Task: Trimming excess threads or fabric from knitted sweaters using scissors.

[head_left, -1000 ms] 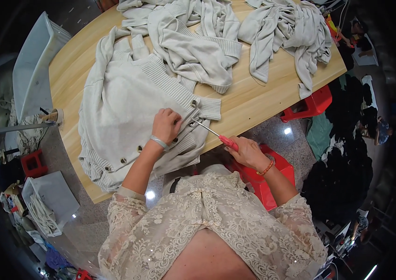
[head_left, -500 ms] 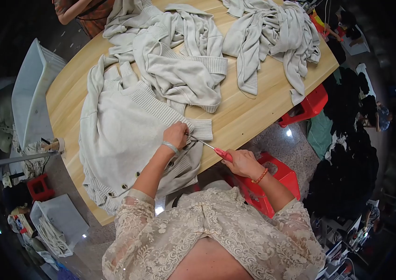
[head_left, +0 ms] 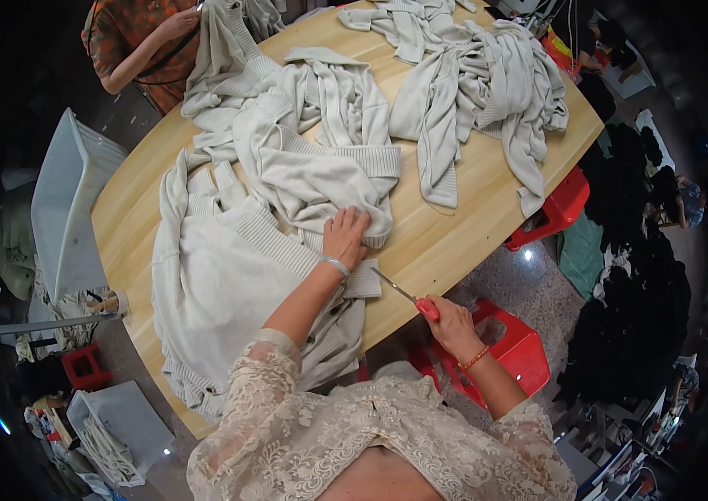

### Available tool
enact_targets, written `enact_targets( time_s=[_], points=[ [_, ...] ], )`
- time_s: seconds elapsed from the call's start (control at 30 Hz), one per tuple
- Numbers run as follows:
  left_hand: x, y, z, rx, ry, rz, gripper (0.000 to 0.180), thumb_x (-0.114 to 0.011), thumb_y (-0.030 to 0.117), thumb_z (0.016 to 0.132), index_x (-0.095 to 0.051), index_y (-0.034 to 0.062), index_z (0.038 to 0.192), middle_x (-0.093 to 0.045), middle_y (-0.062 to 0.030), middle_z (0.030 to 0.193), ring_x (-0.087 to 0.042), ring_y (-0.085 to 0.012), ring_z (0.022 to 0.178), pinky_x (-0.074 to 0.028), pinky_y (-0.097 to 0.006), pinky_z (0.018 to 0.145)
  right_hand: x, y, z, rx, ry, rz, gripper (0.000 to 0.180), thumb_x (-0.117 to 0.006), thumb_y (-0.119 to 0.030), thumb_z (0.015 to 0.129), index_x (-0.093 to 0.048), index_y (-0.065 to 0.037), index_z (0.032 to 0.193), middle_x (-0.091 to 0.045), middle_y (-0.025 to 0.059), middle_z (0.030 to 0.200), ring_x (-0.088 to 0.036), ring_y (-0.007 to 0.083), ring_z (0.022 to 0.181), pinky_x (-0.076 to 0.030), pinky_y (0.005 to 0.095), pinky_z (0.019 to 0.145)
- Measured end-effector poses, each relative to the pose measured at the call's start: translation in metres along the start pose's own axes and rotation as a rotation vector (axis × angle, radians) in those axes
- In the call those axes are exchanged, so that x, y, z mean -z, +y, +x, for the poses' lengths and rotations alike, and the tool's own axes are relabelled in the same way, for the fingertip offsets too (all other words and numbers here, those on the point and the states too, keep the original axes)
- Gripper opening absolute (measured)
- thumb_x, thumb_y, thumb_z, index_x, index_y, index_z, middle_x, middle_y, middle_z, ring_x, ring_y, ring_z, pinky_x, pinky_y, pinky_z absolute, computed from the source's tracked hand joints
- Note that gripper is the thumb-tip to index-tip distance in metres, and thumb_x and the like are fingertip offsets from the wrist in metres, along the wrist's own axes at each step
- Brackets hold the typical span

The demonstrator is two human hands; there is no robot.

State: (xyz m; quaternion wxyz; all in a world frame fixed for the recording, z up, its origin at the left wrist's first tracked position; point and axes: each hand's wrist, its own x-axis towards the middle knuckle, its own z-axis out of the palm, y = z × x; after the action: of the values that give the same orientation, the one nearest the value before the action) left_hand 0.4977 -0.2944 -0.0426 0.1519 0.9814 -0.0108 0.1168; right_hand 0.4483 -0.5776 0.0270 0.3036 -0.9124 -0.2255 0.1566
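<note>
A cream knitted cardigan [head_left: 220, 292] lies spread flat on the wooden table [head_left: 454, 242], its lower part hanging over the near edge. My left hand [head_left: 345, 238], with a bracelet on the wrist, rests palm down on the ribbed hem of another cream sweater [head_left: 320, 175] lying over it. My right hand [head_left: 451, 321] is off the table's near edge and grips red-handled scissors [head_left: 408, 296], their blades pointing toward the cardigan's cuff.
More cream knitwear lies heaped at the far side [head_left: 479, 83]. Another person [head_left: 141, 42] in an orange patterned top handles a garment at the far left. Red plastic stools [head_left: 521, 351] stand by my right side; a white bin [head_left: 65, 209] sits left of the table.
My left hand has moved from the cardigan's cuff up onto the folded sweater's hem. My right hand with the scissors has drawn back from the fabric toward the table edge.
</note>
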Motion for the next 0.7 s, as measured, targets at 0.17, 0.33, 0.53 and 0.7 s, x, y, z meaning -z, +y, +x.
enact_targets(
  time_s=[0.17,0.33,0.53,0.7],
  points=[
    [-0.024,-0.052,0.026,0.228,-0.064,-0.373,0.02,-0.061,0.015,0.077,-0.061,0.0043,0.094,-0.065,-0.0117,0.083,-0.061,-0.0311,0.079,-0.048,-0.04,0.074,0.019,-0.011,0.007,-0.192,-0.05,-0.05,0.03,-0.066,-0.031,0.087,-0.066,-0.002,0.09,-0.062,0.025,0.075,-0.062,0.0449,0.076,-0.05,0.0509,0.064],
    [0.119,-0.057,0.079,0.437,0.086,-1.455,0.025,-0.058,0.027,0.097,-0.064,0.0035,0.099,-0.065,0.0012,0.08,-0.057,-0.0067,0.065,-0.047,-0.022,0.059,0.037,-0.016,0.024,-0.204,0.091,0.341,0.025,-0.067,-0.024,0.088,-0.065,-0.001,0.099,-0.061,0.0247,0.075,-0.062,0.0411,0.076,-0.049,0.0396,0.059],
    [0.27,-0.006,0.068,0.267,-0.028,-1.517,0.046,-0.073,0.017,0.084,-0.054,-0.0003,0.122,-0.064,-0.0059,0.111,-0.061,-0.0124,0.096,-0.05,-0.029,0.086,0.042,-0.071,0.077,0.146,0.335,0.584,0.033,-0.076,-0.015,0.081,-0.063,-0.001,0.108,-0.067,0.0172,0.091,-0.068,0.0255,0.078,-0.051,0.0333,0.066],
    [0.304,0.034,0.026,0.247,-0.202,-1.388,0.063,-0.078,0.002,0.073,-0.049,0.0004,0.129,-0.062,-0.0022,0.113,-0.059,-0.0092,0.101,-0.048,-0.026,0.088,0.037,-0.155,0.122,0.055,0.243,0.532,0.045,-0.08,-0.021,0.072,-0.061,-0.005,0.109,-0.066,0.0149,0.094,-0.065,0.0305,0.085,-0.051,0.0365,0.072]
  ],
)
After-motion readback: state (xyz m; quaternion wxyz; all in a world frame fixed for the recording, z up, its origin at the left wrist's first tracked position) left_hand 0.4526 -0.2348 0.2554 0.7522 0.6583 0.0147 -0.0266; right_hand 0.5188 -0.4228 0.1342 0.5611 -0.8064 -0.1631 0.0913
